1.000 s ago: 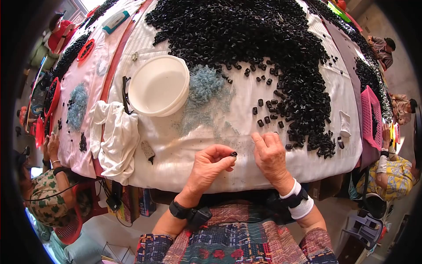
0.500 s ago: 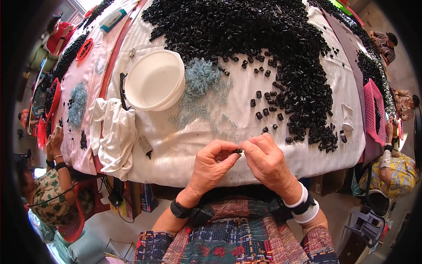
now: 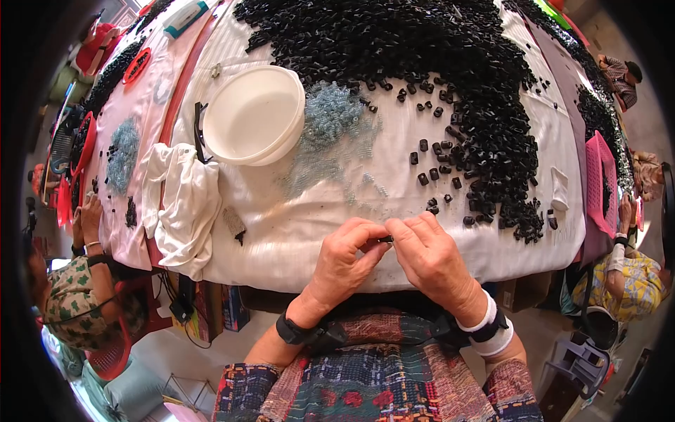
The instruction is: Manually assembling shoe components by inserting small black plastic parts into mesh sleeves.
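Note:
My left hand (image 3: 346,259) pinches a small black plastic part (image 3: 386,239) between thumb and fingers above the table's near edge. Fingers of my right hand (image 3: 434,261) are closed in a pinch against the other end of that part; anything small between them is hidden. Beyond my hands lies a pile of small translucent bluish pieces (image 3: 330,112), with more strewn toward me. A huge heap of black plastic parts (image 3: 394,42) covers the far side and runs down the right. Several loose black parts (image 3: 423,178) lie just beyond my right hand.
A white bowl (image 3: 242,116) stands left of the bluish pile. Near it lie a crumpled white cloth (image 3: 179,211) and black-handled scissors or a similar tool (image 3: 200,133). A pink basket (image 3: 599,183) sits at the right. Other people work at both sides.
Both hands stay together at the black part, and my right fingertips have closed in over it, covering more of it. The whole view has shifted slightly.

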Demonstrator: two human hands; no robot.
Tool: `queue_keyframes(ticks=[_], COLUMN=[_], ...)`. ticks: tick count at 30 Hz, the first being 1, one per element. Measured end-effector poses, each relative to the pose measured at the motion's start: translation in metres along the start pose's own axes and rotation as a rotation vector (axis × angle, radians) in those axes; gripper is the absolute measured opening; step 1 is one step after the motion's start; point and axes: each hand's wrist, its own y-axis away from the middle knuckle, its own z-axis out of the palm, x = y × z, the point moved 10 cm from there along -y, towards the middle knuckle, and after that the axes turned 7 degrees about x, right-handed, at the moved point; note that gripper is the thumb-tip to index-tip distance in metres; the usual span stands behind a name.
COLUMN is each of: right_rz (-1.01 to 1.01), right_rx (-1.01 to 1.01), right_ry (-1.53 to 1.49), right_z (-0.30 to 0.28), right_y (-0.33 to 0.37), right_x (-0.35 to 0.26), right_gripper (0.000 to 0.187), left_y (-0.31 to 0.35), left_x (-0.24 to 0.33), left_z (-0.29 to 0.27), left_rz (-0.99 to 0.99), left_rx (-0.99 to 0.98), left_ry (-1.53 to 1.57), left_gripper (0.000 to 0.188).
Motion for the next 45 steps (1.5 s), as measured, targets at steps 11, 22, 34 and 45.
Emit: queue_keyframes(ticks=[11,22,34,45], right_rz=[0.214,0.117,0.227,0.24], right_rx=[0.291,0.354,0.379,0.389], right_ry=[-0.257,-0.223,-0.247,-0.293], right_z=[-0.018,-0.015,-0.02,-0.014], right_y=[0.011,0.014,0.019,0.018], right_x=[0.021,0.021,0.033,0.033], right_gripper=[0.042,0.037,0.041,0.04], left_y=[0.015,0.013,0.009,0.01], left_x=[-0.048,-0.05,-0.052,-0.051], left_z=[0.012,0.02,0.02,0.021], left_rz=[-0.494,-0.526,-0.532,-0.507], left_rx=[-0.044,-0.081,-0.05,-0.056], left_ry=[0.612,0.668,0.647,0.596], left_gripper=[0.022,0.021,0.019,0.021])
